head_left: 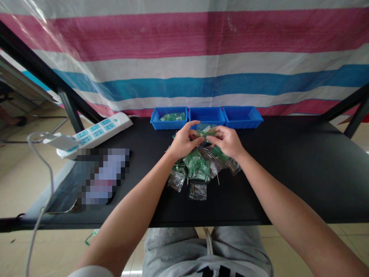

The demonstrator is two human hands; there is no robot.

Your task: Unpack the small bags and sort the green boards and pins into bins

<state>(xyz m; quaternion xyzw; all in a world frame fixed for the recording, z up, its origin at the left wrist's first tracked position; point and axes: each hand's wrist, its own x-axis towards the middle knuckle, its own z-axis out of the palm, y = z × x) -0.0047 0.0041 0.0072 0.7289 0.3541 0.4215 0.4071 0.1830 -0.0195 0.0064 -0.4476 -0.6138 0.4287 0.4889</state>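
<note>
Between my hands, just in front of the blue bins, is a small clear plastic bag point(206, 128) with something green inside. My left hand point(186, 140) pinches its left side with thumb and fingers. The fingers of my right hand point(227, 141) are closed on its right side. Under and in front of my hands lies a pile of similar clear bags point(198, 166), some with green contents and some with thin metal parts. One small bag point(198, 190) with brass-coloured pieces lies nearest to me. What exactly the green items are, I cannot make out.
Three joined blue bins stand at the back; the left bin point(169, 125) has green bags in it, beside the middle bin point(206, 111) and right bin point(243, 124). To the left are a white power strip point(96, 132) with a cable and a blurred phone-like object point(105, 177) on the black table point(291, 173).
</note>
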